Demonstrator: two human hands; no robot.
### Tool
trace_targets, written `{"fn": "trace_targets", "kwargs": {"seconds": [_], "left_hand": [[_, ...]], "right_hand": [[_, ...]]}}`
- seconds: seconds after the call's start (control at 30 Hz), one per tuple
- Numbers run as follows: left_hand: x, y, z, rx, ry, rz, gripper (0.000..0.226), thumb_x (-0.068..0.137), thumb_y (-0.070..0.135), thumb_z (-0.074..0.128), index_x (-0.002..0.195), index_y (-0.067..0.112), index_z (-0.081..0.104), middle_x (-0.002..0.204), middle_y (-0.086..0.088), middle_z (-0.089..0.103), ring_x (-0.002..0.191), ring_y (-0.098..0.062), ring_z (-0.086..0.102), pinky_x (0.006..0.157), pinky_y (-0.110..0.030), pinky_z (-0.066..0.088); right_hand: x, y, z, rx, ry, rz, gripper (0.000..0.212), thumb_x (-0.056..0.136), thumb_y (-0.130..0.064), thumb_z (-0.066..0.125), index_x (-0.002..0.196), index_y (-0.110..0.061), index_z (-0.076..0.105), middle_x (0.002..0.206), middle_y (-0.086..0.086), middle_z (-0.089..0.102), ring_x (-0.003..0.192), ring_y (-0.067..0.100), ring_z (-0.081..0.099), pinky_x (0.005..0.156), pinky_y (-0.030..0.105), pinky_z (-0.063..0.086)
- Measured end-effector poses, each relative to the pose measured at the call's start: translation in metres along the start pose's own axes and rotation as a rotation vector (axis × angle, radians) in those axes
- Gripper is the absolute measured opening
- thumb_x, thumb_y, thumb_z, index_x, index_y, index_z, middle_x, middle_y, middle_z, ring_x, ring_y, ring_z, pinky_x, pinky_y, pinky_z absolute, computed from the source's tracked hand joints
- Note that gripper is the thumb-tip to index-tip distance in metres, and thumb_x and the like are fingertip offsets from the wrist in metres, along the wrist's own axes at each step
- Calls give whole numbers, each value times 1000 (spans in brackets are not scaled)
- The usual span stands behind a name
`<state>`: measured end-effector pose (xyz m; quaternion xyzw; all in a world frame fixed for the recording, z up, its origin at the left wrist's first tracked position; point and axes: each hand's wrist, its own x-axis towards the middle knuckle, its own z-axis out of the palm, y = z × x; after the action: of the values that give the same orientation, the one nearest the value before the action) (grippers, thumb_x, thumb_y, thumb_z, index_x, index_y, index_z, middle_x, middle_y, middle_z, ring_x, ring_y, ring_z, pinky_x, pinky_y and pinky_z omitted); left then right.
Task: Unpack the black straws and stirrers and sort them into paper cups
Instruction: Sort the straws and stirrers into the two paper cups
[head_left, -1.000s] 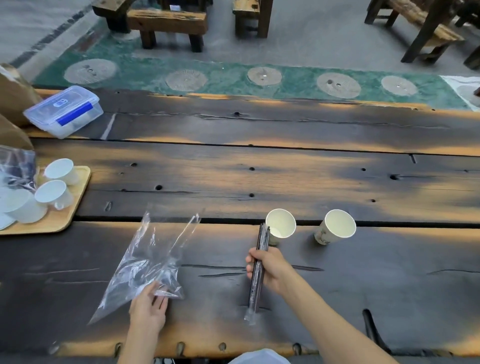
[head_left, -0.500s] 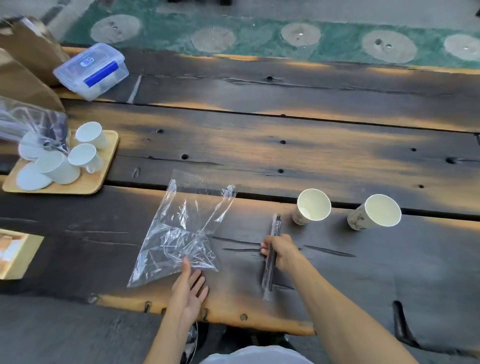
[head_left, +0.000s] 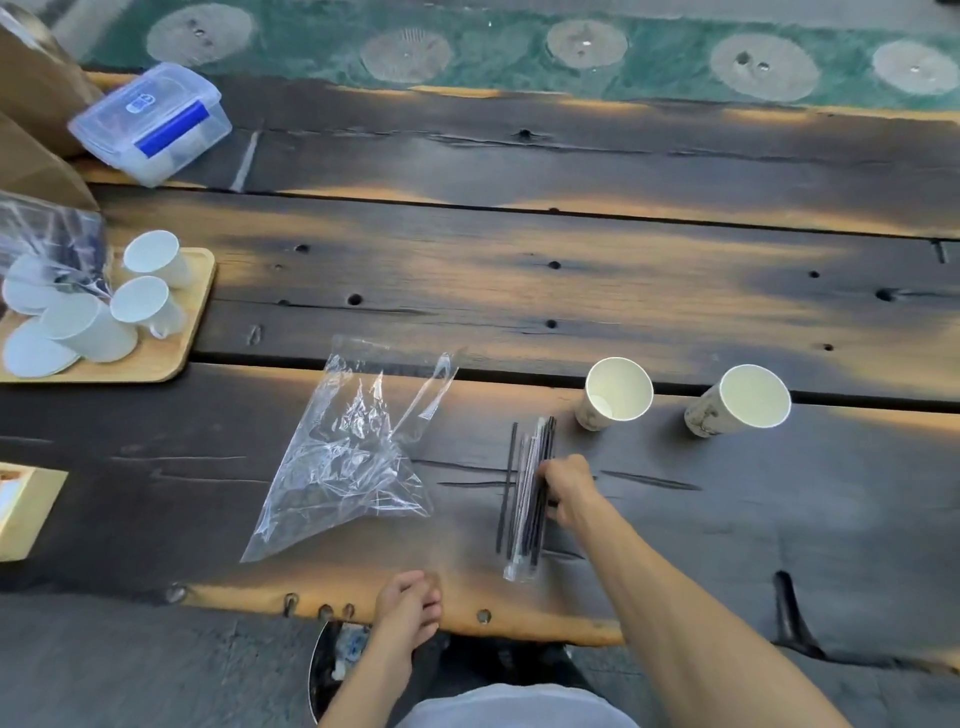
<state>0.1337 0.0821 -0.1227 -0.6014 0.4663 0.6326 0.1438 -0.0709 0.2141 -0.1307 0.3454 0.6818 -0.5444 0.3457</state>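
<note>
Left hand (head_left: 408, 605) withdrawn off bag (head_left: 348, 447), loosely curled; right hand (head_left: 566, 491) pressing straws (head_left: 530, 488) onto charred plank table (head_left: 519, 291).

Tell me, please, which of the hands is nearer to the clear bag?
The left hand: it sits just below the bag, not touching. The right hand is farther right, on the straws.

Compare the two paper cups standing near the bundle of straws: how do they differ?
The left cup stands close to the tips of the black straws; the right cup stands farther from them. The left cup shows less of its printed outer wall; the right cup shows more. Both are upright, open, empty inside, and white inside.
</note>
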Motion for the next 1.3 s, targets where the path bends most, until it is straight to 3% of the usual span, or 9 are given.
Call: {"fn": "trace_targets", "kwargs": {"seconds": [0.2, 0.43, 0.57, 0.7, 0.87, 0.97, 1.1, 1.17, 1.3], "left_hand": [[12, 22, 32, 216, -34, 119, 22, 94, 4, 53, 115, 11, 53, 83, -13, 62, 65, -20, 53, 55, -28, 43], [27, 47, 54, 467, 36, 259, 31, 89, 8, 56, 119, 7, 53, 108, -11, 60, 97, -28, 57, 90, -39, 47], [31, 59, 69, 579, 145, 317, 30, 89, 15, 62, 117, 8, 57, 124, -14, 56, 112, -32, 56, 97, -38, 43], [37, 67, 83, 610, 236, 386, 27, 89, 19, 64, 112, 6, 58, 124, -18, 55, 115, -36, 54, 97, -42, 43], [43, 71, 87, 797, 261, 476, 25, 93, 24, 62, 113, 9, 57, 120, -12, 57, 109, -33, 58, 82, -41, 45], [47, 74, 85, 896, 240, 534, 15, 94, 21, 59, 92, 6, 60, 104, -15, 63, 96, -36, 62, 79, -41, 51], [48, 78, 83, 930, 166, 542, 23, 86, 15, 57, 66, 6, 49, 78, -16, 58, 77, -35, 59, 69, -40, 50], [46, 80, 85, 866, 110, 561, 15, 81, 10, 57, 71, 4, 48, 78, -17, 57, 74, -33, 54, 67, -38, 46], [42, 79, 94, 784, -10, 587, 6, 85, 7, 47, 92, 8, 47, 89, -13, 59, 89, -32, 52, 71, -36, 40]], "right_hand": [[-10, 1, -12, -51, -12, 3, 16, 92, -5, 35, 95, -11, 50, 84, 8, 51, 71, 19, 43, 69, 32, 40], [-22, 22, -39, 8, -5, -103, 26, 93, 1, 35, 104, -12, 55, 84, -1, 58, 66, 12, 51, 61, 25, 42], [-29, 43, -57, -1, 25, -93, 27, 92, 5, 33, 100, -9, 54, 81, 1, 59, 60, 12, 52, 53, 21, 41], [-29, 50, -65, -98, -27, -123, 23, 93, 6, 37, 95, -10, 53, 78, 2, 57, 55, 12, 49, 49, 20, 38], [-23, 45, -66, -143, -18, -122, 24, 94, 8, 37, 89, -11, 51, 73, 2, 55, 51, 13, 47, 44, 20, 36], [-19, 42, -64, -182, -18, -115, 26, 93, 8, 36, 85, -13, 50, 71, 2, 54, 49, 14, 45, 45, 22, 34], [-10, 37, -62, -266, -26, -120, 24, 92, 6, 34, 89, -11, 50, 69, 2, 54, 47, 14, 44, 44, 21, 33], [-7, 32, -59, -288, -19, -135, 23, 91, 6, 34, 91, -10, 50, 68, 2, 55, 46, 14, 44, 43, 21, 34], [-6, 24, -52, -296, -15, -154, 25, 89, 7, 32, 90, -10, 50, 69, 4, 53, 47, 14, 43, 42, 22, 33]]}}
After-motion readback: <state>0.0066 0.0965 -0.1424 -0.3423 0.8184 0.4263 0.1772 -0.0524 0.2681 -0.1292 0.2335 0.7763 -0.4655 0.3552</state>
